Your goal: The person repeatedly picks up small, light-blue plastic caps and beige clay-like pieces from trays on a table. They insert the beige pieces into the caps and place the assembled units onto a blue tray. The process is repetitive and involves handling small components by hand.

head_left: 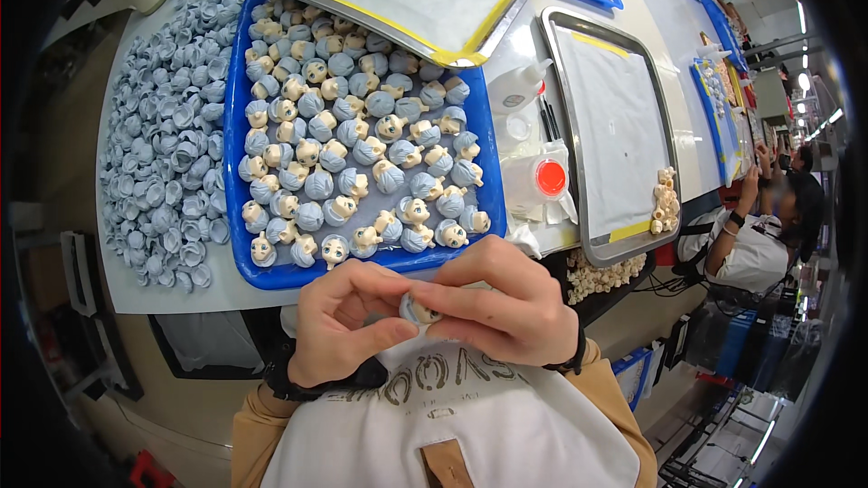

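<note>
Between the fingertips of both hands, just in front of the table edge, is a small doll head (419,310) with pale blue hair. My left hand (348,316) pinches its hair side with thumb and forefinger. From the other side, my right hand (506,303) presses on the face side, its fingers partly covering it. Right beyond my hands, a blue tray (362,278) holds many doll heads with blue hair and painted eyes. Left of the tray lies a large heap of pale blue hollow hair shells (167,145).
A metal tray with yellow tape (398,0) rests over the blue tray's far end. Another metal tray (615,117) stands at right with pale pieces (666,203). Between them are a white bottle (520,88) and a red-lidded container (549,178). A co-worker (755,239) sits at right.
</note>
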`<state>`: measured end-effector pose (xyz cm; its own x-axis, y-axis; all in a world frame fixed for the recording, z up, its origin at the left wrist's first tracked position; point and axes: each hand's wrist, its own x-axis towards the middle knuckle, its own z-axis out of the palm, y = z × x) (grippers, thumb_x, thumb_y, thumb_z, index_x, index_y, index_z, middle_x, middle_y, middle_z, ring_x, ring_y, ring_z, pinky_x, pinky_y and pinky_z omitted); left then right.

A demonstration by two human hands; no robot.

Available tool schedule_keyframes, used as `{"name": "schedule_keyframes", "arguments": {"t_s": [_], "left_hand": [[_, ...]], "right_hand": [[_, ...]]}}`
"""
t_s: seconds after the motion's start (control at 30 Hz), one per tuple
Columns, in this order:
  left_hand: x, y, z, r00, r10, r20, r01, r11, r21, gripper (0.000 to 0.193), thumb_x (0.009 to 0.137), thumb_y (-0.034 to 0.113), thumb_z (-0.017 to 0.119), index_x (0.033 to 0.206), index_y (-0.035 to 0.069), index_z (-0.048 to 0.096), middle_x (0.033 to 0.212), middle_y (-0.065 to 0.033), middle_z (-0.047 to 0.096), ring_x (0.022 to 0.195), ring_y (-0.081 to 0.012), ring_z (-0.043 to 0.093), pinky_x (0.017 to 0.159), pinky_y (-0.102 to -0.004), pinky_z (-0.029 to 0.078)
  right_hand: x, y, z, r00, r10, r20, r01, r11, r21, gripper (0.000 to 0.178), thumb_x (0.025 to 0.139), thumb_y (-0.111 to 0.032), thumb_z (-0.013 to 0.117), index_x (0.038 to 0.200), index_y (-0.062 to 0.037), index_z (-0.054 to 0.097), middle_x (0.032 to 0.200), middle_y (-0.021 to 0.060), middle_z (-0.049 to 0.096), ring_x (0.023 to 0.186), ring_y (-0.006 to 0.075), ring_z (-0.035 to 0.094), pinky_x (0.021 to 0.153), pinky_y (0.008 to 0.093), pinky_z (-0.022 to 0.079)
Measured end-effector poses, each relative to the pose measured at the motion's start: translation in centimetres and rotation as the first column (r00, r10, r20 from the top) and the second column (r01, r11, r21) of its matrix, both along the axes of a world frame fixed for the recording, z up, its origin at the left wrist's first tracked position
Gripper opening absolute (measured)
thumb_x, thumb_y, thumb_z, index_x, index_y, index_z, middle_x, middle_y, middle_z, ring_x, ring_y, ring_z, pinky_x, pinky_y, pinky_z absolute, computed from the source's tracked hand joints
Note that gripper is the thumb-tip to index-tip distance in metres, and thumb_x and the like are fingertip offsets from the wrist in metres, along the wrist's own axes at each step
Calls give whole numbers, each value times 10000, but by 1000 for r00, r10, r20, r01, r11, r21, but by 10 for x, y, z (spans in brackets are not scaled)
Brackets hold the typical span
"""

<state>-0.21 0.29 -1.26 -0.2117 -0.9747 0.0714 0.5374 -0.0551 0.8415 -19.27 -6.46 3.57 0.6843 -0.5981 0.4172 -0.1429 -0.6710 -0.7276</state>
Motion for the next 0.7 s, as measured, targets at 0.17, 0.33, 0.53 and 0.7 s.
{"name": "schedule_keyframes", "arguments": {"t_s": [0.17, 0.33, 0.53, 0.7], "left_hand": [[-8, -1, 16, 994, 33, -109, -7, 972, 235, 567, 812, 2, 648, 1285, -15, 337, 1038, -143, 607, 925, -157, 605, 817, -271, 500], [8, 2, 22, 1000, -5, -17, 10, 957, 290, 547, 864, 127, 624, 1304, -14, 331, 1014, -141, 619, 898, -150, 611, 790, -252, 489], [64, 39, 36, 574, 619, 535, -544, 777, -315, 611, 808, 244, 684, 1266, -44, 400, 1111, -159, 577, 1006, -224, 572, 851, -336, 453], [166, 71, 16, -434, 282, 855, -606, 611, -509, 791, 711, 230, 741, 1353, 22, 330, 1405, -191, 290, 1299, -343, 283, 1059, -441, 227]], "right_hand": [[15, 6, -7, 985, -164, -56, 146, 959, -242, 413, 617, -239, 728, 950, -24, 611, 873, 54, 557, 733, 220, 531, 598, 323, 400], [24, -3, -10, 980, -181, -86, 148, 943, -298, 390, 621, -265, 706, 924, -41, 608, 872, 34, 565, 716, 208, 518, 593, 316, 378], [43, -20, -8, 944, -274, -183, 224, 942, -251, 448, 648, -118, 708, 1065, -18, 578, 954, 89, 555, 814, 265, 505, 691, 352, 410], [58, -14, -16, 825, -393, -406, 264, 903, -338, 616, 666, -107, 705, 1238, -40, 489, 1155, 108, 488, 1073, 287, 447, 872, 427, 346]]}}
